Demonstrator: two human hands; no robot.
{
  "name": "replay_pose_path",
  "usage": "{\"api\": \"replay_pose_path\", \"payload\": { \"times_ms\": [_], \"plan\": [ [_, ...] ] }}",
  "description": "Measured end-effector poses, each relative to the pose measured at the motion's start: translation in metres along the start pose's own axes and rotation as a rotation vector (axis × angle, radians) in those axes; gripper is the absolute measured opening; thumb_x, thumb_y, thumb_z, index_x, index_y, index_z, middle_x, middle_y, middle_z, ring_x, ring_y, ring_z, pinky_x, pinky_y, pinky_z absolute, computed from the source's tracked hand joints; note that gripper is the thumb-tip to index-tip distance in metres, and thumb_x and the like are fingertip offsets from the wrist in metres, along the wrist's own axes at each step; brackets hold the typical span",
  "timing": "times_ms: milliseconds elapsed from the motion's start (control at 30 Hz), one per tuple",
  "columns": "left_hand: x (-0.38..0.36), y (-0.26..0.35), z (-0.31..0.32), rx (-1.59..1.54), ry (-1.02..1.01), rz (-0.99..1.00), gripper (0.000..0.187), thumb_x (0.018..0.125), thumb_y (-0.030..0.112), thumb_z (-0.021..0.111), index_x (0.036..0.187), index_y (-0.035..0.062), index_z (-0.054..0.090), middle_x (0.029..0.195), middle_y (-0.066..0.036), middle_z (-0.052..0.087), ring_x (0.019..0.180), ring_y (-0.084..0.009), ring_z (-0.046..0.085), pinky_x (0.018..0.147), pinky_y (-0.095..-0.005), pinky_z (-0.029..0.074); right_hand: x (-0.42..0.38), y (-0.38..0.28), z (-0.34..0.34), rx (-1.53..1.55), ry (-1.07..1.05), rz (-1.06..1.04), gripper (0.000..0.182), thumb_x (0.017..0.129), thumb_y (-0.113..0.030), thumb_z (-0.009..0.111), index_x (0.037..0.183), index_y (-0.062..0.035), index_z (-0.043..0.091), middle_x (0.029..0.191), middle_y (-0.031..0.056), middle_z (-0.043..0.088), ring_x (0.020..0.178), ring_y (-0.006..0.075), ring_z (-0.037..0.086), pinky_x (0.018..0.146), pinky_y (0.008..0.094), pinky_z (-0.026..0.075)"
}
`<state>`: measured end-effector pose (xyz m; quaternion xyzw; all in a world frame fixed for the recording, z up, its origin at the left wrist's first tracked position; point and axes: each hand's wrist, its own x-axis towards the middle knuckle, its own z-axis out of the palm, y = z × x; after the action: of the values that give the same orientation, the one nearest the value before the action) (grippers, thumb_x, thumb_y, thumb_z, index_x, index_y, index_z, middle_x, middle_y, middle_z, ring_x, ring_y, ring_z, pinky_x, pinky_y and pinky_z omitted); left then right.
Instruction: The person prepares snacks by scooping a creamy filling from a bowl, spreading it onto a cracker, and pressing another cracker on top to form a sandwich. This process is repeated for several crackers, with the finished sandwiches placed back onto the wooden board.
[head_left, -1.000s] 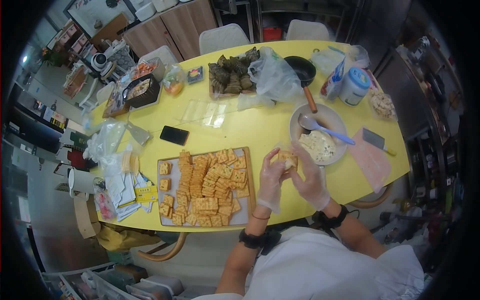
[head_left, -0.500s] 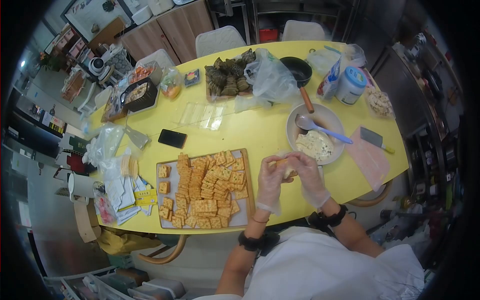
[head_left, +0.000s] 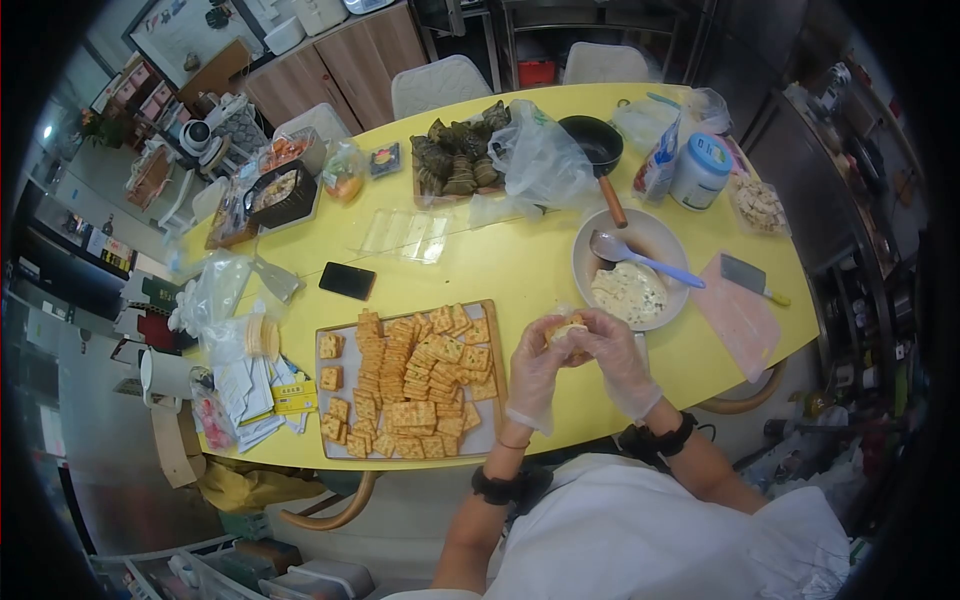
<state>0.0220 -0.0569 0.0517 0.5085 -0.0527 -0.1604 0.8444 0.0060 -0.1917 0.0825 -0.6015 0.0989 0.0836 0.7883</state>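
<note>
Both of my hands wear clear plastic gloves and meet just in front of the white pan. Between their fingers is a cracker (head_left: pixel 567 333) with a whitish filling on it, partly hidden by the fingertips. My left hand (head_left: pixel 535 372) grips its left side with bent fingers, and my right hand (head_left: pixel 621 362) pinches it from the right. Behind them, the white pan (head_left: pixel 667 232) holds a creamy white mass with dark specks (head_left: pixel 628 290) and a spoon with a blue-purple handle (head_left: pixel 660 266). To the left, a wood-rimmed tray (head_left: pixel 496 370) carries many square crackers (head_left: pixel 412 385).
Right of the pan lie a pink cutting sheet (head_left: pixel 738 320) and a cleaver (head_left: pixel 742 273). Farther back are a dark saucepan (head_left: pixel 592 140), a blue-lidded tub (head_left: pixel 702 172) and leaf-wrapped bundles (head_left: pixel 458 175). A phone (head_left: pixel 347 281) and papers (head_left: pixel 243 395) are on the left.
My hands have turned the cracker slightly, so more of it and its whitish filling shows. The left hand has shifted a little left; the things on the table have not moved.
</note>
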Motion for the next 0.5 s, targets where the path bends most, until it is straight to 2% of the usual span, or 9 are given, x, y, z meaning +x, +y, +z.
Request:
{"api": "replay_pose_path", "payload": {
  "times_ms": [133,233,300,433,500],
  "plan": [
    [0.000,-0.008,0.000,0.029,0.101,0.088,0.019,0.094,0.007,0.052,0.112,0.0013,0.052,0.108,-0.005,0.057,0.091,-0.0092,0.057,0.069,-0.0213,0.053,0.001,-0.001,0.001,0.006,-0.038,-0.032,0.032,0.091,-0.013,0.056,0.118,0.0048,0.052,0.098,0.0054,0.060,0.083,0.0090,0.060,0.068,0.0220,0.054],
    [0.002,-0.010,0.000,0.019,0.151,0.120,0.017,0.094,0.010,0.053,0.109,0.0026,0.053,0.103,-0.004,0.057,0.087,-0.0079,0.056,0.064,-0.0215,0.054,-0.004,-0.005,0.000,0.247,-0.038,0.025,0.032,0.091,-0.013,0.057,0.116,0.0059,0.053,0.100,0.0056,0.060,0.083,0.0099,0.060,0.067,0.0232,0.055],
    [0.002,-0.014,-0.002,-0.027,0.153,0.080,0.017,0.093,0.013,0.055,0.108,0.0038,0.053,0.101,-0.003,0.057,0.086,-0.0075,0.056,0.061,-0.0237,0.055,-0.001,-0.005,-0.002,0.123,-0.027,0.020,0.031,0.091,-0.014,0.057,0.115,0.0065,0.053,0.099,0.0053,0.060,0.082,0.0104,0.060,0.067,0.0243,0.055],
    [0.000,-0.006,0.004,-0.088,0.171,0.034,0.016,0.093,0.014,0.057,0.104,0.0045,0.052,0.099,-0.003,0.057,0.084,-0.0076,0.057,0.055,-0.0227,0.054,0.003,0.001,-0.001,-0.026,0.005,-0.040,0.030,0.092,-0.016,0.056,0.112,0.0062,0.055,0.096,0.0048,0.061,0.079,0.0096,0.059,0.067,0.0252,0.053],
    [0.000,-0.003,0.006,-0.139,0.171,-0.024,0.016,0.092,0.014,0.058,0.103,0.0047,0.052,0.099,-0.003,0.057,0.083,-0.0077,0.057,0.055,-0.0221,0.054,0.006,0.009,-0.002,-0.295,0.061,-0.165,0.029,0.093,-0.017,0.056,0.111,0.0056,0.055,0.094,0.0046,0.061,0.078,0.0086,0.059,0.066,0.0240,0.052]
  ]
}}
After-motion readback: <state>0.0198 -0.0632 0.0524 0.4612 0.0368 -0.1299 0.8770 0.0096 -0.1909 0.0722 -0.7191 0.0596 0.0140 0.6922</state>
